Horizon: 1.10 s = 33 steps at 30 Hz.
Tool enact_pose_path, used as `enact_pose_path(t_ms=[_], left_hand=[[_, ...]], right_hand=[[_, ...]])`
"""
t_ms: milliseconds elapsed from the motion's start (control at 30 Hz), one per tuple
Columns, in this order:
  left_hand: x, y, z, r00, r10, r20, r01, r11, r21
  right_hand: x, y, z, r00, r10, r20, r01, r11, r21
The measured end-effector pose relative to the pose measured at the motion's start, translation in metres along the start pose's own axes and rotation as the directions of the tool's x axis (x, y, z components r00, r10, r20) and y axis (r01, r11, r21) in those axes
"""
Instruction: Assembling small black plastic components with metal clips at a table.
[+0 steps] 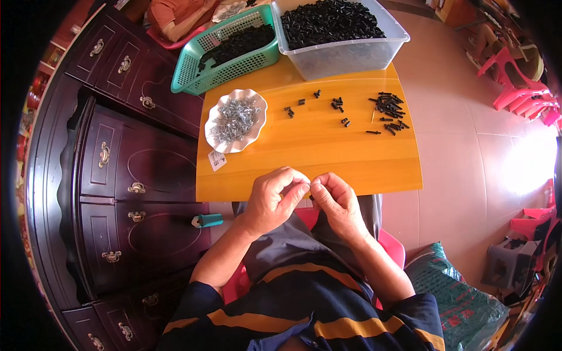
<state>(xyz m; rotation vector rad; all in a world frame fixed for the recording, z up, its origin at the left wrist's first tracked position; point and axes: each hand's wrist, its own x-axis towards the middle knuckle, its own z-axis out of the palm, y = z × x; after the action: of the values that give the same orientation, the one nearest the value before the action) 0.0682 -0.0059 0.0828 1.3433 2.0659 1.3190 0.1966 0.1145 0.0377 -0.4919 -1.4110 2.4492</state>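
Note:
My left hand (276, 197) and my right hand (339, 205) meet fingertip to fingertip over the table's front edge. Both are closed in a pinch. A bit of a small black plastic part (311, 198) shows under the right fingers; the rest of it is hidden. What the left thumb and forefinger hold is too small to make out. Beyond the left hand stands a white wavy-rimmed plate (259, 132) of small silvery metal pieces (235, 119). Several short black parts (337, 104) lie mid-table, and a pile of longer black pieces (389, 106) sits at the right.
At the table's (304, 158) far end stand a green perforated basket (193, 75) and a clear plastic bin (351, 58), both holding black parts. A dark wooden cabinet (158, 164) flanks the left side. Another person's arm (186, 26) shows behind the basket. Pink chairs (515, 82) stand at right.

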Motion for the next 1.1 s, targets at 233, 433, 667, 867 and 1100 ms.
enact_pose_path(t_ms=[233, 433, 667, 867, 1100], left_hand=[[0.004, 0.0, 0.001, 0.987, 0.156, -0.033, -0.155, 0.987, 0.03], [0.005, 0.0, -0.005, 0.995, 0.098, 0.03, -0.098, 0.995, 0.001], [0.001, 0.001, -0.005, 0.998, 0.011, 0.064, -0.013, 0.999, 0.032], [-0.003, -0.004, -0.002, 0.995, -0.035, 0.098, 0.031, 0.999, 0.041], [0.0, 0.004, 0.001, 0.995, -0.065, 0.072, 0.065, 0.998, -0.002]], right_hand=[[0.001, 0.003, -0.002, 0.998, 0.016, 0.061, -0.018, 0.999, 0.041], [0.001, 0.005, -0.003, 0.995, 0.077, 0.068, -0.082, 0.994, 0.076], [0.001, 0.01, -0.003, 0.997, -0.081, 0.005, 0.08, 0.977, -0.2], [0.001, 0.004, -0.004, 0.989, -0.148, 0.005, 0.135, 0.89, -0.435], [0.002, 0.001, 0.001, 0.997, 0.075, 0.006, -0.075, 0.997, 0.036]])
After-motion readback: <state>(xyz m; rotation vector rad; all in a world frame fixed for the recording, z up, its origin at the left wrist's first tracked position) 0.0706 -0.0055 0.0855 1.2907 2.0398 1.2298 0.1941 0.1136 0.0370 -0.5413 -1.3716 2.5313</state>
